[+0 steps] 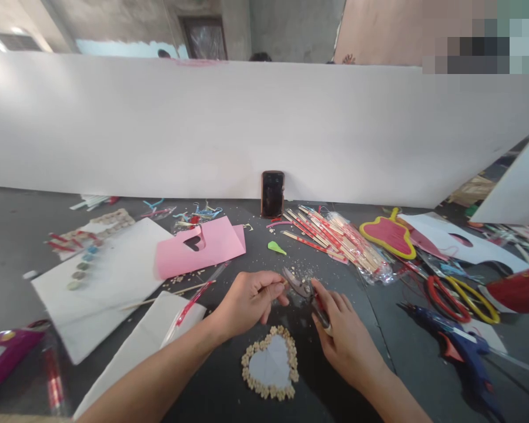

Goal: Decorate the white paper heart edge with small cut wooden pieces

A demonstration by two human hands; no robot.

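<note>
My left hand (250, 299) is closed in a pinch on a thin wooden stick end that reaches into the jaws of a pair of cutting pliers (300, 289). My right hand (344, 336) is wrapped round the pliers' red handles. Both hands hover over the dark table (22, 235), just above a white heart-shaped card (271, 364) rimmed with small wooden pieces. Wood crumbs (304, 270) lie scattered behind the pliers.
A phone (272, 193) leans on the white board at the back. Packs of chopsticks (335, 235) lie right of centre, pink paper (203, 249) and white sheets (110, 282) to the left. Scissors (462, 296) and a blue glue gun (461, 346) lie at right.
</note>
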